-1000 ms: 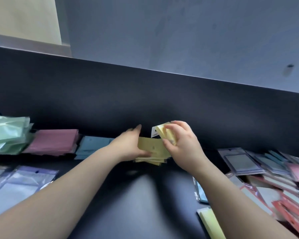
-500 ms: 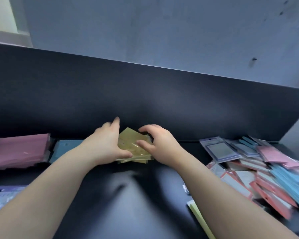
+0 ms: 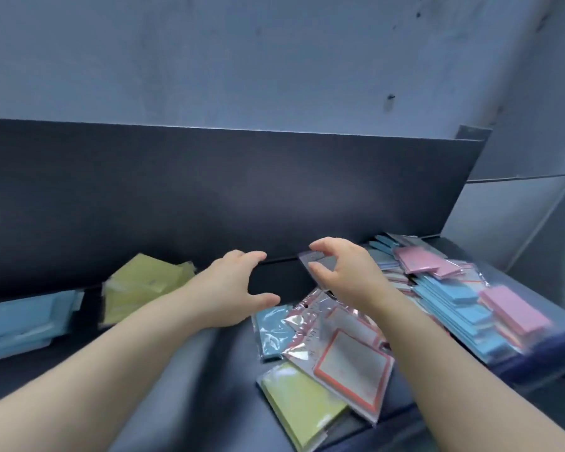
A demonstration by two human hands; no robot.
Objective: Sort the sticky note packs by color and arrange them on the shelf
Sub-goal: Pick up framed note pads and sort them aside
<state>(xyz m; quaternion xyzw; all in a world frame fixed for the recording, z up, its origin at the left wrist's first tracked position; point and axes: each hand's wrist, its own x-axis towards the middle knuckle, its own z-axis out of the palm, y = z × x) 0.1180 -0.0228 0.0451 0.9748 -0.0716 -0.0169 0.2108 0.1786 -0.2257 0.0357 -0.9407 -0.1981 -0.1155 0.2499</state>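
Observation:
A stack of yellow sticky note packs (image 3: 144, 283) lies on the dark shelf (image 3: 183, 380) against its back panel, with a blue stack (image 3: 23, 318) to its left. My left hand (image 3: 235, 288) hovers to the right of the yellow stack, fingers spread and holding nothing. Further right, my right hand (image 3: 349, 275) reaches over a grey clear-sleeved pack (image 3: 320, 259) at the near edge of the unsorted pile. Its thumb and forefinger are apart around the pack's top edge, without a grip.
The unsorted pile on the right holds blue packs (image 3: 454, 308), pink packs (image 3: 516, 308), a red-bordered pack (image 3: 352, 363), a loose yellow pack (image 3: 300, 406) and a small blue pack (image 3: 271, 327). The tall dark back panel (image 3: 242, 190) bounds the shelf behind.
Both hands have let go of the yellow stack and moved right toward the unsorted pile. The view has swung right, so the pink stack has left the frame.

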